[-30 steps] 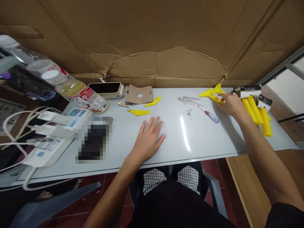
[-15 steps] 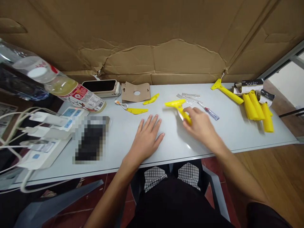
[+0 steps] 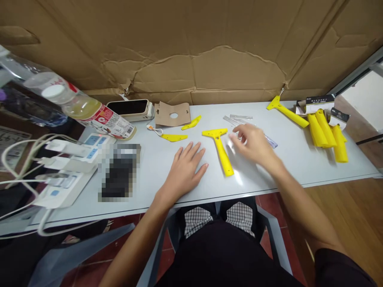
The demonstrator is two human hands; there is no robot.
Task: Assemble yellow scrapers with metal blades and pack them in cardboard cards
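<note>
A yellow scraper [image 3: 220, 151] with a T-shaped head lies on the table between my hands. My left hand [image 3: 186, 169] rests flat on the tabletop to its left, fingers spread, holding nothing. To the right of the scraper is my right hand [image 3: 251, 143], its thumb and index finger apart and no object visible between them. It hovers near some metal blades [image 3: 241, 117] and a screwdriver [image 3: 271, 141], which it partly covers. Two flat yellow pieces, one [image 3: 173, 138] nearer and one [image 3: 192, 122] farther, lie beyond my left hand.
At the right are another yellow scraper [image 3: 289, 113], several yellow handles [image 3: 318, 129] and small black boxes [image 3: 320, 103]. A bottle [image 3: 104, 119], a power strip [image 3: 68, 179] with cables and a blurred phone [image 3: 119, 173] occupy the left. Brown cardboard [image 3: 172, 113] lies at the back.
My right hand has let go of the yellow scraper, which now lies on the table with its handle towards me. That hand has shifted right and away; my left hand stays flat.
</note>
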